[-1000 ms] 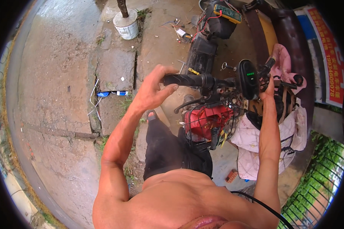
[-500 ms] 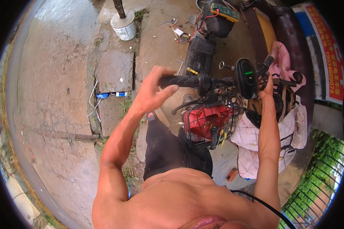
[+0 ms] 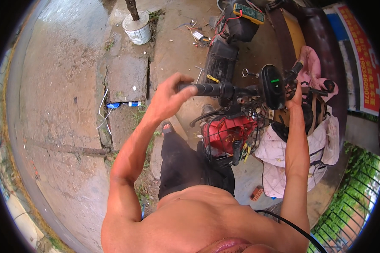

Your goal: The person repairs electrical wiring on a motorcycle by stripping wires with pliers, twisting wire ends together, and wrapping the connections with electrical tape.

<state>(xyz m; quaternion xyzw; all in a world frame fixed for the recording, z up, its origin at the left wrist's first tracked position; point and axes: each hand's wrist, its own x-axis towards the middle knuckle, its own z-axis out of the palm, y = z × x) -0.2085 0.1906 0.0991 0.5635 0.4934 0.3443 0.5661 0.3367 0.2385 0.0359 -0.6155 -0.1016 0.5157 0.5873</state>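
An electric scooter's handlebar (image 3: 242, 91) crosses in front of me, with an oval black display (image 3: 272, 86) glowing green at its middle. My left hand (image 3: 169, 98) closes round the outer end of the ribbed black left grip (image 3: 209, 89), its thumb lying over the rubber and its other fingers partly hidden. On the other side, my right hand (image 3: 294, 99) holds the handlebar just below the right grip (image 3: 297, 68); most of its fingertips are out of sight. A brake lever (image 3: 198, 121) sticks out beneath the left grip. A key ring (image 3: 245, 73) hangs near the display.
Below the bars is a wire basket with a red bag (image 3: 228, 133). A pale quilted cover (image 3: 278, 147) drapes at right. Farther off are a black seat (image 3: 240, 29) bearing a yellow multimeter (image 3: 249, 14), a white bucket (image 3: 138, 31) around a trunk, and loose wires on the ground.
My left hand has shifted slightly at the grip's end, its thumb coming up onto the rubber from below. My right hand stays where it was.
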